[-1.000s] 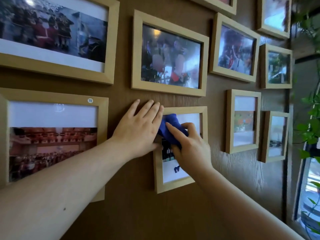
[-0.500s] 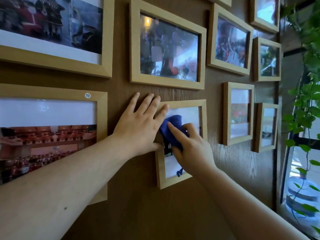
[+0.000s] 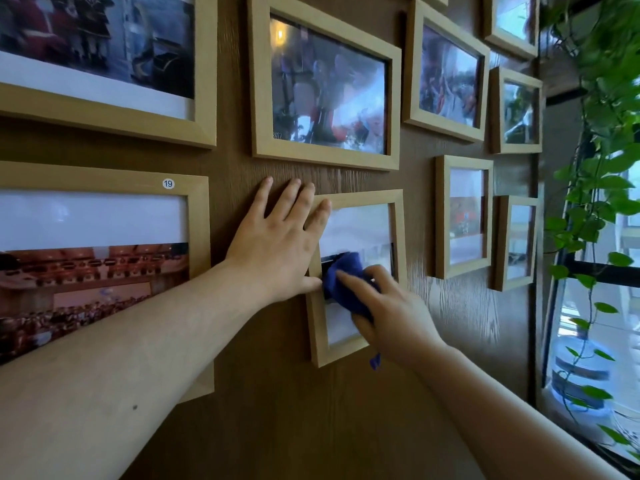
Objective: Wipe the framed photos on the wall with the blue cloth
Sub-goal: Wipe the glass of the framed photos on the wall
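The right hand (image 3: 391, 313), gripping the blue cloth (image 3: 346, 285), has slid it from the top of the small frame (image 3: 398, 220) down to mid-glass, so wiping is progressing. The left hand (image 3: 277, 244) stays open, flat against the wall (image 3: 242, 410), steadying the frame's edge. The other frames beyond look untouched.

left hand (image 3: 277, 244) flat, fingers spread, on brown wall (image 3: 277, 410); index fingertip and thumb touch left rail of small portrait frame (image 3: 317, 334). right hand (image 3: 391, 313) presses bunched blue cloth (image 3: 343, 282) on that frame's glass, mid-height. frame labelled 19 (image 3: 104, 181) to the left. trailing plant (image 3: 602, 161) at right.
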A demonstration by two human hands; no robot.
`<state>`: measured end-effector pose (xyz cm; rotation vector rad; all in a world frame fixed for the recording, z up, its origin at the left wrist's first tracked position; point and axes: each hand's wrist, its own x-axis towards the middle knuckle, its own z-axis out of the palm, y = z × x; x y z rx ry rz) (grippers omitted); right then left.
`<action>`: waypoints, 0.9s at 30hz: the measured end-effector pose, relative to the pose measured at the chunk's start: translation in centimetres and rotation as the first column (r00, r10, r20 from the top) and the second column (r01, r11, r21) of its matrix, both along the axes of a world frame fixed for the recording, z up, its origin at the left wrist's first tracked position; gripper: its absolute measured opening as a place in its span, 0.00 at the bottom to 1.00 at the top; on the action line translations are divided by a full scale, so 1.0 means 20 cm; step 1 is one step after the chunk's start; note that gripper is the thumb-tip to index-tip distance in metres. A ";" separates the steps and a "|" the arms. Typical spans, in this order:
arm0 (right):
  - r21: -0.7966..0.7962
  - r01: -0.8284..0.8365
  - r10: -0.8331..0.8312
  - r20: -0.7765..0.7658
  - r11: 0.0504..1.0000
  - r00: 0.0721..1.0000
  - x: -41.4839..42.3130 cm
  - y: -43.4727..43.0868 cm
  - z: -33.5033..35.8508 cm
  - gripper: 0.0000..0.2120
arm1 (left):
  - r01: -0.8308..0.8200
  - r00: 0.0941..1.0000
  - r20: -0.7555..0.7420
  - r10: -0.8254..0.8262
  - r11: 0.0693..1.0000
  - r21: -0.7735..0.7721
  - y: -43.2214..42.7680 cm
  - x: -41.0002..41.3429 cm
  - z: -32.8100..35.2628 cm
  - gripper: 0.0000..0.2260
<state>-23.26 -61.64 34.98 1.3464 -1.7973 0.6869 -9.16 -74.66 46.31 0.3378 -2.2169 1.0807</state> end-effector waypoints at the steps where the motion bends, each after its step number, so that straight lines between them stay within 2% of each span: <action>1: 0.023 -0.010 0.010 -0.026 1.000 1.000 0.01 0.00 -0.01 0.26 | -0.003 1.000 -0.002 0.003 1.000 -0.001 0.00 0.00 0.00 0.49; 4: -0.032 0.052 -0.052 0.002 0.998 0.999 -0.05 0.04 -0.02 0.24 | -0.004 1.000 0.003 0.004 1.000 0.005 0.00 0.01 0.01 0.50; 7: -0.063 0.194 -0.183 0.147 0.979 0.972 -0.14 0.12 -0.06 0.23 | -0.011 1.000 0.007 0.011 1.000 -0.002 0.00 0.00 0.00 0.51; 9: -0.048 0.238 -0.225 0.186 0.970 0.956 -0.16 0.13 -0.09 0.23 | -0.011 1.000 0.005 0.011 1.000 -0.003 0.00 0.00 0.00 0.51; 13: 0.005 0.107 -0.107 0.175 0.994 0.979 -0.07 0.09 -0.14 0.24 | -0.017 1.000 0.003 0.017 1.000 -0.004 0.01 0.00 0.00 0.51; 15: 0.079 0.023 -0.032 0.117 0.997 0.993 0.00 0.07 -0.18 0.25 | -0.023 1.000 0.005 0.023 1.000 -0.004 0.01 0.00 0.00 0.51; 19: 0.195 -0.023 0.011 0.058 0.981 0.998 0.04 0.07 -0.23 0.25 | -0.020 1.000 0.007 0.020 1.000 -0.005 0.01 0.00 0.00 0.51; 22: 0.202 0.057 -0.069 0.055 0.978 0.996 -0.04 0.13 -0.25 0.23 | -0.015 1.000 0.007 0.015 1.000 -0.001 0.00 0.00 0.00 0.51; 27: 0.226 0.270 -0.304 0.131 0.936 0.944 -0.15 0.21 -0.26 0.23 | -0.014 1.000 0.002 0.014 1.000 0.005 0.00 -0.01 0.00 0.51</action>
